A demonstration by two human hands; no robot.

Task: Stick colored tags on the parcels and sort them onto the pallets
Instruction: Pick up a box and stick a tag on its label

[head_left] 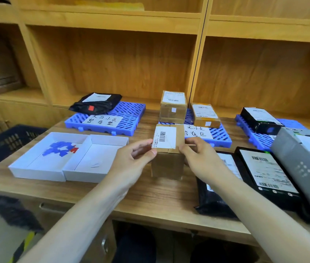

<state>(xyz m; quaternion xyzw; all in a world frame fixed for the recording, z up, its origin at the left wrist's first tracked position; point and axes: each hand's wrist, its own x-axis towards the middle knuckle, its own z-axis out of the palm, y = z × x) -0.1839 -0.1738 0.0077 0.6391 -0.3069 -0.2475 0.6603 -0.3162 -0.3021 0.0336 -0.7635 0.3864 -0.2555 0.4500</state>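
Observation:
A brown cardboard parcel (168, 164) with a white barcode label on top stands upright on the wooden table in front of me. My left hand (137, 154) grips its upper left edge and my right hand (196, 154) grips its upper right edge. Behind it lie three blue pallets: the left pallet (127, 118) carries a black bag (96, 104) with a red tag, the middle pallet (220, 135) carries two brown boxes with white tags (173, 109), and the right pallet (245, 122) carries a black box (258, 118). A white tray (42, 164) at left holds blue and red tags (61, 148).
Untagged parcels lie at right: a black bag (213, 202), a black box with a label (266, 171) and a grey box (306, 164). A second white tray (97, 160) sits beside the first. A dark crate (4, 143) stands at far left. Wooden shelves rise behind.

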